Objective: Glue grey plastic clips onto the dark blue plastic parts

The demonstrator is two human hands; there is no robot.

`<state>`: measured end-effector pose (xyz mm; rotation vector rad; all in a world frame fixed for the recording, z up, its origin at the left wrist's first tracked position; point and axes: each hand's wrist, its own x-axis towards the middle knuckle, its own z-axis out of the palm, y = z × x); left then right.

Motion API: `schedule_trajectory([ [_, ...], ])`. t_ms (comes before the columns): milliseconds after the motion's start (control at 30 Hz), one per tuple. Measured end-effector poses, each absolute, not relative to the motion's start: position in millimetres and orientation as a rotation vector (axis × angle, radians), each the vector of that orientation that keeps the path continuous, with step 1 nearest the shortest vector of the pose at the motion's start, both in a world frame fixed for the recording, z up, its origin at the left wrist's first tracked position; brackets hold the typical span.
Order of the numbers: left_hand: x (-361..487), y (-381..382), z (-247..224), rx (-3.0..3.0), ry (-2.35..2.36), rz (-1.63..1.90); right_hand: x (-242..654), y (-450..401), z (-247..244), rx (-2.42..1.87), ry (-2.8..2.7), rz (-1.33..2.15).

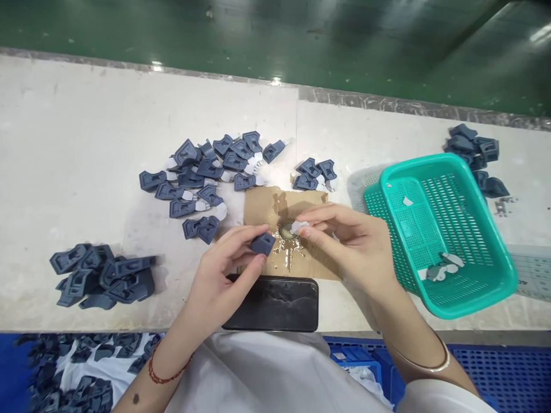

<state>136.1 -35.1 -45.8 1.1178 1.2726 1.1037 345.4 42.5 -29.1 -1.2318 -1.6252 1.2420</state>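
My left hand (232,269) pinches a dark blue-grey plastic part (262,244) between thumb and fingers. Just right of it, my right hand (348,241) holds a small whitish piece (298,226) in its fingertips, over a small round dish (287,230) of liquid. The dish rests on brown cardboard (262,206) with wet spots around it. Behind the left hand lies a group of dark parts (210,168) with white pieces attached. A smaller group (308,182) sits behind the cardboard.
A green basket (495,258) with several pale pieces (445,267) stands at the right. Dark parts are piled at the left (103,275) and far right (469,146). A black phone (275,304) lies near the table's front edge. Below are blue crates (508,373) and more dark parts (86,390).
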Motion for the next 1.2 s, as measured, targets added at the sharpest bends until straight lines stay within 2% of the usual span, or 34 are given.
schedule_trajectory([
  [233,142.4,-31.8,-45.3,1.220,1.471,1.178,340.5,40.0,-27.6,-1.261,-1.386,1.439],
  [1200,146.0,-32.9,-50.4,1.312,1.636,1.117,319.1,30.1,-38.0,-1.208,-1.603,1.422],
])
